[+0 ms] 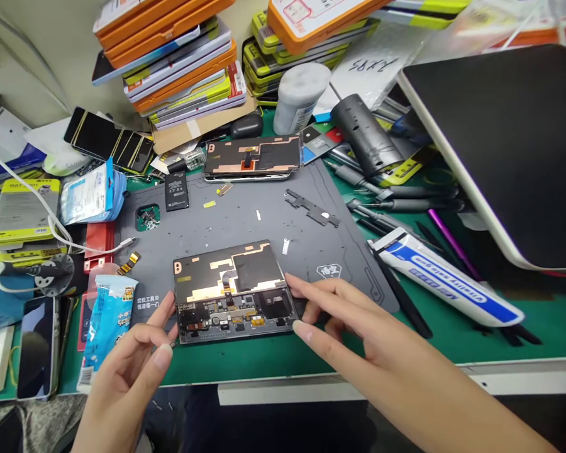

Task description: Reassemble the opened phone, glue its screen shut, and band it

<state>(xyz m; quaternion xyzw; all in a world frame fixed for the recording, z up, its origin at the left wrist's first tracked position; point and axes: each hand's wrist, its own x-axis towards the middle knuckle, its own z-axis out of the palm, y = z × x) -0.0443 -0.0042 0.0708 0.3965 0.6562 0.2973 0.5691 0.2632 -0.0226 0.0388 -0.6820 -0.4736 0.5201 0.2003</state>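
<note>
An opened phone (233,289) with its circuit board bare lies at the near edge of a grey work mat (264,220). My left hand (132,365) is at the phone's left end, fingers apart and curled, fingertips touching its corner. My right hand (353,327) reaches in from the right, fingers stretched out, tips resting against the phone's right edge. Neither hand grips anything. A second opened phone (252,157) lies at the far edge of the mat. A small black battery (176,190) and a black metal bracket (314,209) lie loose on the mat.
Stacks of orange and yellow phone boxes (179,63) rise at the back. A white-blue glue tube (446,277) and several tools (396,201) lie right of the mat. A large dark tablet (509,145) leans at the right. A blue packet (106,314) and a phone (38,346) lie left.
</note>
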